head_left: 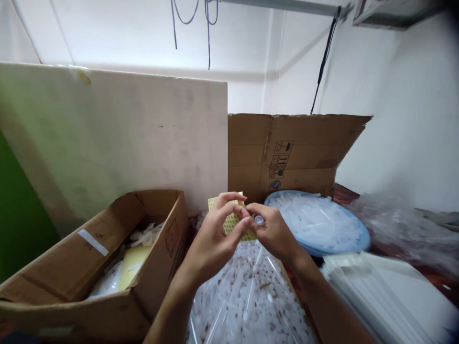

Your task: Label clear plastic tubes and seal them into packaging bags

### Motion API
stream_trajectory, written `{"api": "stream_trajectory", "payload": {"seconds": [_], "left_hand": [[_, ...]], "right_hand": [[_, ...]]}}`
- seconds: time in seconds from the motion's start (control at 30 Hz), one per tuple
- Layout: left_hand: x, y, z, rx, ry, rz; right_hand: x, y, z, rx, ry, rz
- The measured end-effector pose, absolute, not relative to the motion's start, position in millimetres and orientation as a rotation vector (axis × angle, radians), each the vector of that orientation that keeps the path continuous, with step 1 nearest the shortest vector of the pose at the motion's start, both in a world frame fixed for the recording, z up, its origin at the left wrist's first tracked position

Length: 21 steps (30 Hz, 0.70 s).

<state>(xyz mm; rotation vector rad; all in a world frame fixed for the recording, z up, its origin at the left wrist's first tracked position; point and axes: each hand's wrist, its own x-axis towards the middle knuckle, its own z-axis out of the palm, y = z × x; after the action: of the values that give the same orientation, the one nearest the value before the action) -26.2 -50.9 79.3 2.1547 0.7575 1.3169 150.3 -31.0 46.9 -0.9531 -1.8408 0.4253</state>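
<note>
A pale yellow sheet with rows of small dark dots (231, 223), like a sheet of stickers, is between my hands. My left hand (224, 224) has its fingers curled around the sheet, thumb and index pinched together at its right side. My right hand (274, 231) is closed on a small clear plastic tube (259, 220), whose round end faces me. The fingertips of both hands meet, so the exact contact is hidden. Directly below lies a clear plastic bag (247, 296) full of small whitish pieces with brown spots.
At left stands an open cardboard box (158, 282) holding white pieces and a yellow sheet. A blue round basin (364, 236) heaped with translucent plastic pieces is at right, beside stacked white panels (405, 291) and crumpled plastic film (398, 224). Cardboard (304, 153) stands behind.
</note>
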Motion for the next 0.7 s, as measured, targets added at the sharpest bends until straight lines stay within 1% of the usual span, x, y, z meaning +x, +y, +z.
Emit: {"api": "stream_trajectory", "payload": {"seconds": [0.13,0.33,0.7], "left_hand": [[-20,-55,79,2.197,0.802,1.257],[-16,-49,73,2.218,0.804,1.261],[-14,-47,71,2.222,0.849,1.286]], "right_hand": [[150,-31,45,-0.915,-1.884,0.341],[153,-29,43,-0.89,-1.954,0.222],[155,-26,42,-0.893,-1.989,0.184]]}}
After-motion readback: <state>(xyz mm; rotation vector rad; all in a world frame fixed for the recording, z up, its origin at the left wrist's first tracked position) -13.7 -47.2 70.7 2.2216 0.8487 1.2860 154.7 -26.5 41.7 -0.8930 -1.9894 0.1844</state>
